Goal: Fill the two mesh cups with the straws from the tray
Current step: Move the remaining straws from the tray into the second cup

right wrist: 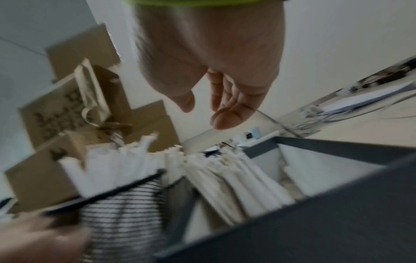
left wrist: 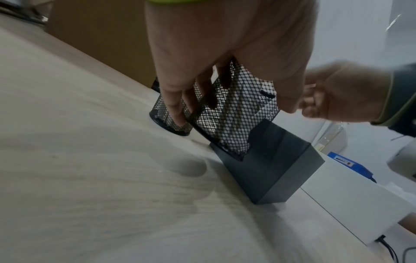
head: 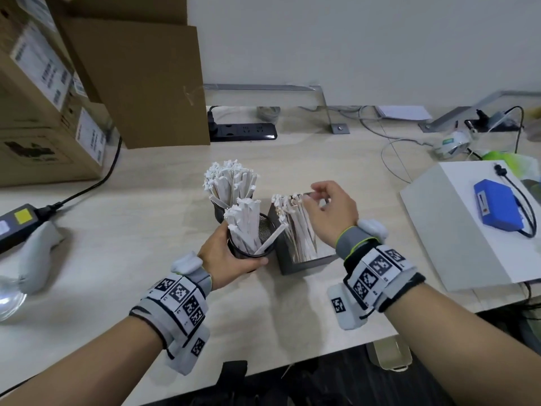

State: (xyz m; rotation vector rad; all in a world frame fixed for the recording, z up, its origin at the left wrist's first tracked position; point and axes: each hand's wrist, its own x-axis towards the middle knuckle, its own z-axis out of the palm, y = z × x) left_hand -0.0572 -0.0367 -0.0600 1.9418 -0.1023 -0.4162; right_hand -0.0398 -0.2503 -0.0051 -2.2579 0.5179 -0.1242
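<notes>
Straws (head: 295,227) in white paper wrappers stand leaning in the dark grey square tray (head: 307,263) at the middle of the pale wooden desk (head: 152,253). More of them already fill the far mesh cup (head: 218,210), and a smaller bunch stands in the near mesh cup (head: 257,230), with one straw lying slanted across its rim. They look very light, thin and fairly stiff along their length, though the paper would crease or tear if squeezed hard, and the wrappers likely slide easily against each other. A sensible hold, I judge, is a light pinch on a small bundle near the upper ends, lifted straight up so the rest does not fan out.

The left hand (head: 225,259) wraps its fingers and thumb round the near mesh cup, which the left wrist view shows tipped towards the tray and touching it. The right hand (head: 330,212) hovers over the tops of the straws in the tray with fingers loosely bent and spread; the right wrist view shows nothing between them.

The two cups stand touching each other, so crowded straw tops could catch an incoming bundle. Well apart lie cardboard boxes (head: 44,106) at far left, a black power strip (head: 243,132) by the wall, a power adapter (head: 17,227) at left and a white box (head: 462,230) carrying a blue battery pack (head: 497,205) at right; none of these blocks the short path from tray to cup
</notes>
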